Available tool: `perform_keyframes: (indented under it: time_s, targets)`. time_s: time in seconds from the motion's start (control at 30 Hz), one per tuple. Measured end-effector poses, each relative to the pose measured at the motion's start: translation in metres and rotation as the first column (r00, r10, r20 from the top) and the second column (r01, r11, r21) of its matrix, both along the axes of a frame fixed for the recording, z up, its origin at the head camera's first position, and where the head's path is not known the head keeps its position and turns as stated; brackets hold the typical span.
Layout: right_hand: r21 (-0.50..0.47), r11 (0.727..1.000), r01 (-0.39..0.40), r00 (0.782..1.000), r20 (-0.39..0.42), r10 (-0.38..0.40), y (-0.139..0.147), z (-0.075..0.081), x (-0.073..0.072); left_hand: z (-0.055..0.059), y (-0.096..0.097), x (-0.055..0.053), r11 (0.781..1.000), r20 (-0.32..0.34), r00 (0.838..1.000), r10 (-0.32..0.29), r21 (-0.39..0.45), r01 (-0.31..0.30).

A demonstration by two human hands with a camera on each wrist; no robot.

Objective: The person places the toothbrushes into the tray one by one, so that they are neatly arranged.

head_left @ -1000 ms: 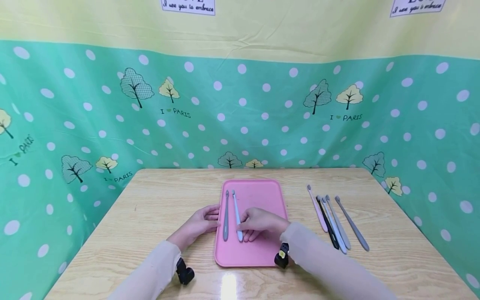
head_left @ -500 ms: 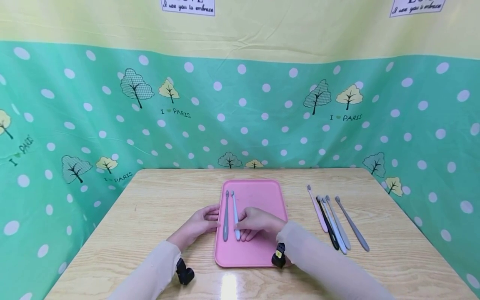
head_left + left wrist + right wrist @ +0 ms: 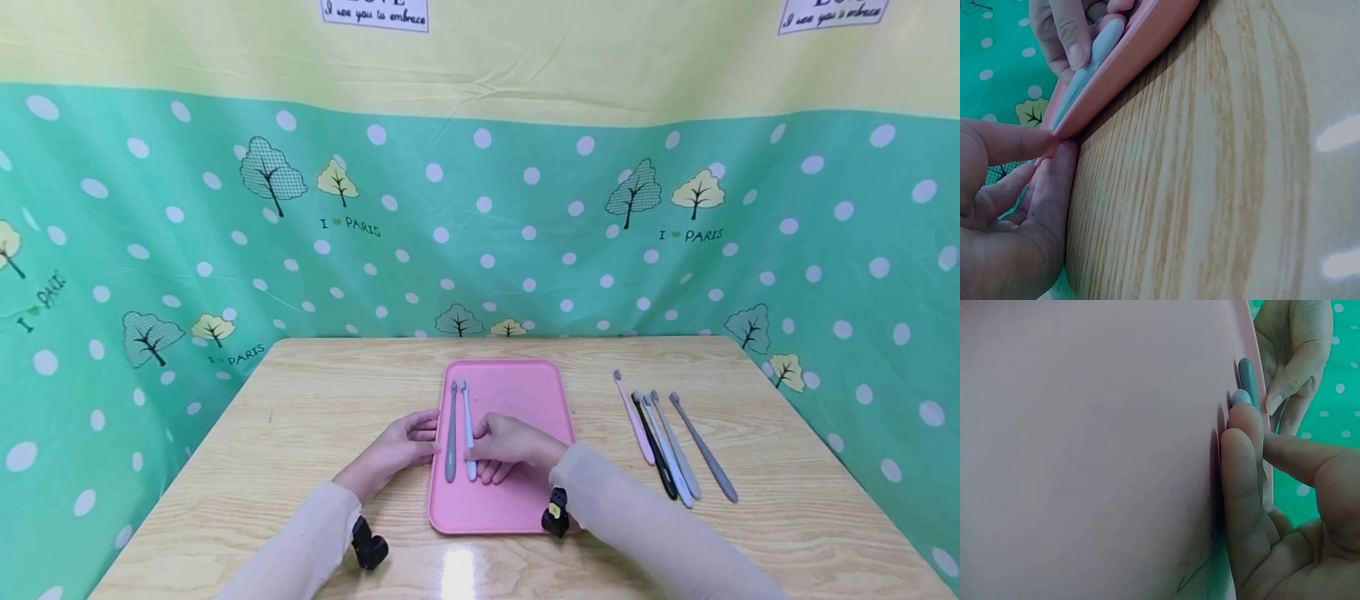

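A pink tray lies on the wooden table. Near its left side a grey toothbrush rests lengthwise, bristles at the far end. Just right of it, roughly parallel, lies a light blue toothbrush. My right hand pinches that light blue handle between thumb and fingers; the right wrist view shows the handle's end past the fingertips. At the tray's left rim, my left hand holds the edge, thumb on the rim and fingers along the outer wall. The right hand's palm is hidden in the head view.
Right of the tray, several toothbrushes lie side by side: a pink one, a black one, light blue and grey ones, and a dark grey one outermost. A green dotted curtain hangs behind the table.
My right hand has slid the light blue toothbrush slightly left, closer to the grey one and more in line with it. The left hand has stayed at the tray's edge.
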State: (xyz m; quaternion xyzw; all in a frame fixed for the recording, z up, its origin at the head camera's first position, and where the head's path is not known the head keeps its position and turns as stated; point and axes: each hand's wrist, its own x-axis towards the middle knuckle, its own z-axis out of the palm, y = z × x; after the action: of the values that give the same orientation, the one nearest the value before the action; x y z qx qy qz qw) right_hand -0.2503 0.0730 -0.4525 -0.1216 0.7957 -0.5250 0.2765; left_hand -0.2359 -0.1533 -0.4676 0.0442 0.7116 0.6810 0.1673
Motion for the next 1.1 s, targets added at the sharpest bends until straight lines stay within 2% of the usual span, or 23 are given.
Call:
perform_keyframes:
  time_s: [0.3, 0.63, 1.1]
  targets:
    - [0.027, 1.0, 0.013, 1.0, -0.012, -0.013, -0.0021, 0.0011, 0.0004, 0.0013, -0.0028, 0.0007, 1.0, 0.0, 1.0, -0.021, 0.003, 0.021]
    - [-0.005, 1.0, 0.011, 1.0, 0.004, -0.011, -0.0019, 0.0021, 0.0015, -0.0003, 0.0001, -0.0015, 1.0, 0.018, 1.0, 0.012, -0.017, -0.012]
    - [-0.026, 1.0, -0.009, 1.0, 0.014, 0.01, 0.0, 0.002, 0.0006, 0.0019, 0.0005, -0.0005, 1.0, 0.019, 1.0, 0.017, -0.023, -0.017]
